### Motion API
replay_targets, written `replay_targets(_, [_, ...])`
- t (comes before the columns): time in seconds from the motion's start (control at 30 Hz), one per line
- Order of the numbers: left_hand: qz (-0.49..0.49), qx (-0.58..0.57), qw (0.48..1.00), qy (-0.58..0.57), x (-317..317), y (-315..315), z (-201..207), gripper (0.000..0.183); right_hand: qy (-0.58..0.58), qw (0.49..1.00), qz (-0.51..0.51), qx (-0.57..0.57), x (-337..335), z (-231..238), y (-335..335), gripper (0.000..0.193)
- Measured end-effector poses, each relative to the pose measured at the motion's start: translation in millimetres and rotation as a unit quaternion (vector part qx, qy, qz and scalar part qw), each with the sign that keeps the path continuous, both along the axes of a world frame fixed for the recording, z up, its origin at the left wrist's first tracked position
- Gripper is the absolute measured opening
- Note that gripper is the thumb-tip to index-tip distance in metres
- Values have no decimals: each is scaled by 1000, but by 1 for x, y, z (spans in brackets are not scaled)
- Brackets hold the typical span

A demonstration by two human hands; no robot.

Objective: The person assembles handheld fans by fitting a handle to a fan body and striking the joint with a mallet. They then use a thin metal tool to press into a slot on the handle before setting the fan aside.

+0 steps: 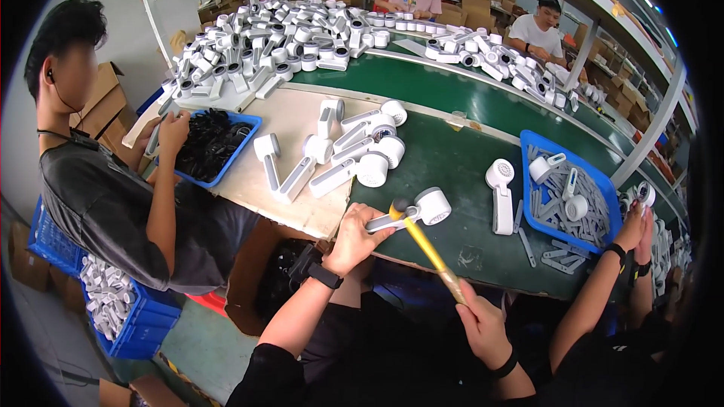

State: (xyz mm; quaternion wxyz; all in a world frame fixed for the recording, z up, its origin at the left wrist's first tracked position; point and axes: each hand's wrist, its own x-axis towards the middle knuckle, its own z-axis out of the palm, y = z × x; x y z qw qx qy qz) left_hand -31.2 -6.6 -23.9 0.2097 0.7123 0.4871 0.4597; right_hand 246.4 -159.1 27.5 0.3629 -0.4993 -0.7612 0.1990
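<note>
Green factory worktop (452, 173), frame centre: left hand (354, 235) grips a white plastic handheld fan casing (416, 209) flat on its near edge; right hand (479, 320) clenches a yellow-handled small mallet (422, 245), head touching the casing.

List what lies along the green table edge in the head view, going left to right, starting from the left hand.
Left hand gripping a white handheld fan → hammer with a yellow handle, held by the right hand → white fan lying alone → blue tray of grey and white parts.
</note>
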Motion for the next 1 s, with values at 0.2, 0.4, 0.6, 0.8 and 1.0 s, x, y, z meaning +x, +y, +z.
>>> replay_targets(0.2, [56,-1,998,33,1,-3,-5,35,49,997,38,37,-11,1,2,47])
replay_targets(0.4, [86,-20,996,-17,6,-3,-4,41,-5,996,54,-65,-13,9,0,46])
replay_targets(0.6, [50,32,998,18,3,-4,-7,35,25,999,12,-47,5,6,-5,45])
replay_targets(0.8, [36,39,996,75,5,-8,6,34,48,997,-38,-53,15,-1,7,44])
replay_targets(1.0, [10,71,987,144,15,7,14,34,32,996,-59,-61,20,-10,12,46])
